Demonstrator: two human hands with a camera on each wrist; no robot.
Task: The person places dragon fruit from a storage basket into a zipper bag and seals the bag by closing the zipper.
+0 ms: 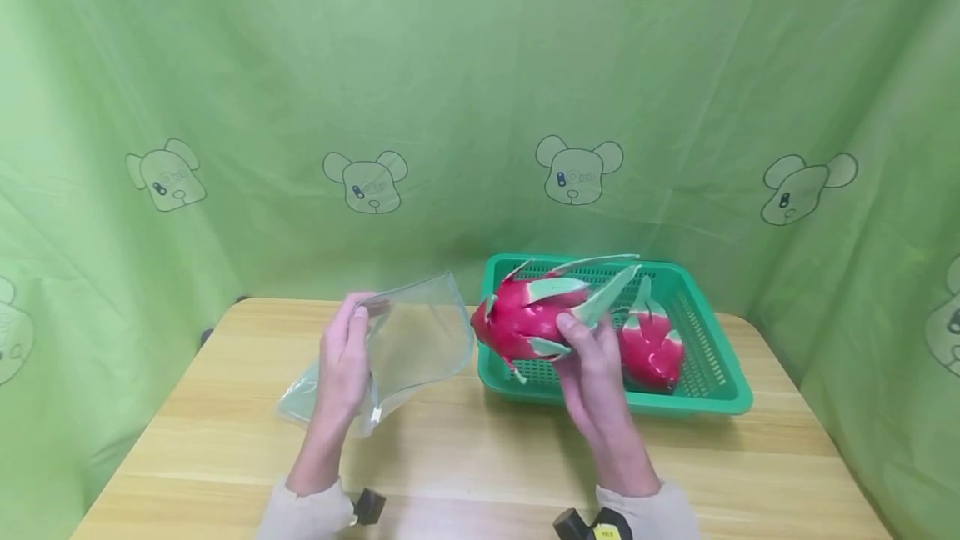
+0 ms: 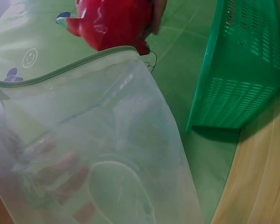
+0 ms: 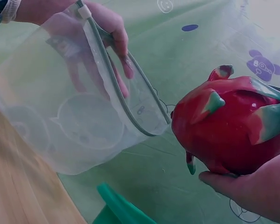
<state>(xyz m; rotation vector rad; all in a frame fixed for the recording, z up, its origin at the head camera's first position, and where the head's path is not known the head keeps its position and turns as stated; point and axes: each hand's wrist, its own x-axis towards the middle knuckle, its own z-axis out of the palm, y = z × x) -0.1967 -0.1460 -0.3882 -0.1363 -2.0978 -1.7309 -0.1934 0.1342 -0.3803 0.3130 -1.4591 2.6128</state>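
A clear zip bag (image 1: pixel 420 332) with a slider is held up by my left hand (image 1: pixel 347 357), whose thumb and fingers pinch its edge near the mouth. In the right wrist view the mouth of the bag (image 3: pixel 126 88) gapes toward the fruit. My right hand (image 1: pixel 596 365) grips a red dragon fruit (image 1: pixel 525 319) with green-tipped scales, its blunt end pointing left at the bag's opening. In the left wrist view the dragon fruit (image 2: pixel 114 23) appears just beyond the bag's rim (image 2: pixel 70 70). A second dragon fruit (image 1: pixel 651 348) lies in the green basket (image 1: pixel 720 340).
The basket stands at the right of the wooden table (image 1: pixel 465 482), behind and beside my right hand. Green curtains (image 1: pixel 480 65) printed with bear heads hang close around the back and both sides.
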